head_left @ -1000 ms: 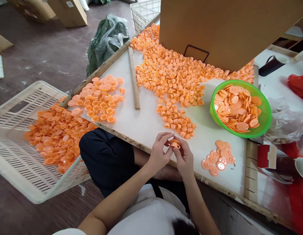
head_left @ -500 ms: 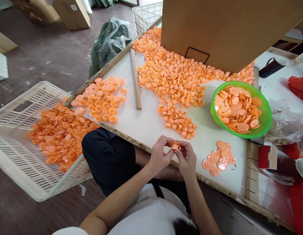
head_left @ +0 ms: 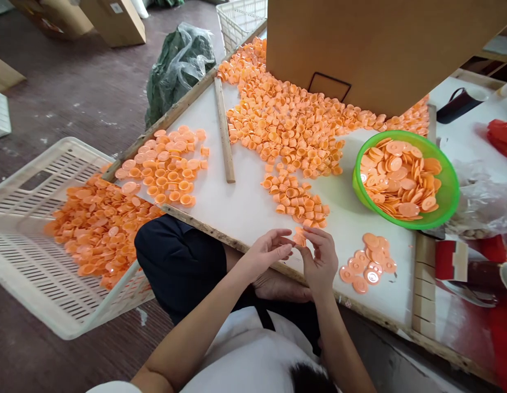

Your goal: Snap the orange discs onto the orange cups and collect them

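Orange plastic piece is pinched in the right hand; left hand has thumb and fingers parted just beside it, can't tell if touching. Reckon the step is working that one piece, so next move calls for a light, steady grip. Loose discs right of the right hand, cups beyond both, green bowl further right.

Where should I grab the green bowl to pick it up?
Probably by its rim, from the left: the green bowl slopes inward beneath that edge, and white tabletop shows beside it, while a clear plastic bag crowds the right.
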### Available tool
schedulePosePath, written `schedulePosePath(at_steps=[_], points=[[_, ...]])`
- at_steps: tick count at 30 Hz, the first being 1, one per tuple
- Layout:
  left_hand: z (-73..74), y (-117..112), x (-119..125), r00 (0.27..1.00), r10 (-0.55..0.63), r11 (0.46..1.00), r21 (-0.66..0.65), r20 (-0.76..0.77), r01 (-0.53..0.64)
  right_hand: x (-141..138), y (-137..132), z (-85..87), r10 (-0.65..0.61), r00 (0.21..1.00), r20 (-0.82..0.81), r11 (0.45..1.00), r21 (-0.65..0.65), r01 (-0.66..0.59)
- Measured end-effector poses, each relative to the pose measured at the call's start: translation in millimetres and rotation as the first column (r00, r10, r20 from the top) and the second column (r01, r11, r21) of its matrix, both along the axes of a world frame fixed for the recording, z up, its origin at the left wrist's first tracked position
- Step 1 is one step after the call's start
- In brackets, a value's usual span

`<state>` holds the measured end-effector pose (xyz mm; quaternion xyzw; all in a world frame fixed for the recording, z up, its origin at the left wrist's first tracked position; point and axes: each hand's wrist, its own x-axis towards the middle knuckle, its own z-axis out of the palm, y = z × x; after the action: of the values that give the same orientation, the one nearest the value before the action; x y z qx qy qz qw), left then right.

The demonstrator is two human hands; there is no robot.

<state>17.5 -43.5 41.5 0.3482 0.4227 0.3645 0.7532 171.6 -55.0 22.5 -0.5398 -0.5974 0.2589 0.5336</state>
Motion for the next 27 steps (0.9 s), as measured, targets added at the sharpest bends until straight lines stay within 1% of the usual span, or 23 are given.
schedulePosePath(at_steps=[1, 2, 4, 5, 6, 8, 10, 12, 14, 17, 20, 22, 27], points=[[0.6, 1, 0, 0.997, 0.006, 0.997, -0.074, 0.083, 0.0, 1, 0, -0.3, 0.035, 0.997, 0.068, 0.998, 0.049, -0.038], [0.8, 1, 0, 0.99, 0.045, 0.992, -0.121, 0.136, -0.028, 1, 0, -0.4, 0.082, 0.989, 0.124, 0.993, 0.079, -0.092], [0.8, 1, 3, 0.975, 0.15, 0.981, -0.15, 0.162, -0.126, 0, -3, 0.4, 0.187, 0.969, 0.159, 0.977, 0.078, -0.201], [0.9, 1, 3, 0.97, 0.195, 0.975, -0.136, 0.149, -0.175, -1, -4, 1.0, 0.225, 0.967, 0.122, 0.971, 0.053, -0.232], [1.1, 0, 4, 0.967, 0.223, 0.971, -0.109, 0.124, -0.21, -2, -6, 1.6, 0.245, 0.968, 0.048, 0.969, 0.019, -0.246], [2.3, -1, 4, 0.972, 0.23, 0.973, -0.032, 0.056, -0.228, -3, -8, 2.2, 0.232, 0.959, -0.16, 0.966, -0.079, -0.247], [3.8, -4, 3, 0.981, 0.196, 0.979, 0.055, -0.004, -0.196, -4, -9, 2.2, 0.182, 0.926, -0.331, 0.944, -0.204, -0.259], [4.6, -7, 3, 0.985, 0.167, 0.979, 0.125, -0.032, -0.162, -4, -9, 2.2, 0.142, 0.902, -0.408, 0.907, -0.312, -0.284], [4.4, -11, 3, 0.986, 0.161, 0.972, 0.18, -0.043, -0.151, -4, -8, 2.9, 0.117, 0.881, -0.458, 0.882, -0.36, -0.305], [4.1, -16, 3, 0.978, 0.187, 0.948, 0.278, -0.096, -0.154, -6, -9, 5.2, 0.107, 0.85, -0.516, 0.871, -0.363, -0.33], [4.6, -18, 3, 0.95, 0.243, 0.894, 0.424, -0.198, -0.14, -8, -10, 7.2, 0.1, 0.861, -0.498, 0.887, -0.348, -0.304], [5.0, -17, 2, 0.932, 0.268, 0.86, 0.497, -0.244, -0.118, -8, -11, 7.2, 0.093, 0.865, -0.493, 0.895, -0.338, -0.289], [5.2, -11, -1, 0.922, 0.238, 0.808, 0.589, -0.306, -0.013, -4, -9, 3.9, 0.136, 0.812, -0.568, 0.879, -0.308, -0.363]])
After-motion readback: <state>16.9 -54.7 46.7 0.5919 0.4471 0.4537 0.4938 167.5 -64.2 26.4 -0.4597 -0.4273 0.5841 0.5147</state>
